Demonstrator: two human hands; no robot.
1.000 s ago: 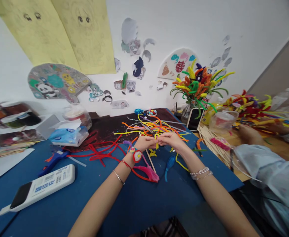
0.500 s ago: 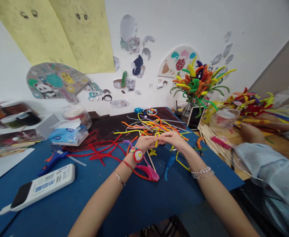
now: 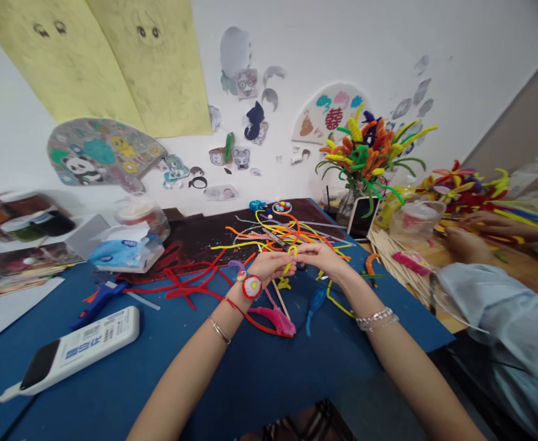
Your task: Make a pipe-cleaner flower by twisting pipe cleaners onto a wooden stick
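The left hand (image 3: 271, 266) and the right hand (image 3: 324, 257) meet over the middle of the blue desk (image 3: 342, 361), their fingertips nearly touching. Each grip is closed in a small pinch on a yellow pipe cleaner (image 3: 290, 258), which curves into a narrow loop with one end pointing down toward the desk. The fingers partly hide exactly where each one bears on it.

A chenille stem like this is likely very light and soft to the touch, with a wire core that bends easily and holds its shape. The fuzz should keep it from slipping, so the fingertips right beside the bend seem the best place to hold it.

Just beyond the hands lies a tangle of orange, yellow and purple pipe cleaners (image 3: 278, 236) on a dark board (image 3: 195, 251). Red pipe cleaners (image 3: 186, 288) sprawl to the left, and a pink fluffy pipe cleaner (image 3: 278, 323) and a thin wooden stick (image 3: 280, 300) lie below the left wrist. Farther left sit a glue gun (image 3: 98, 304) and a white power strip (image 3: 80, 349). Off to the right — apart from all this — a co-worker's hands (image 3: 466, 245) work among bright pipe-cleaner flowers (image 3: 462, 187).
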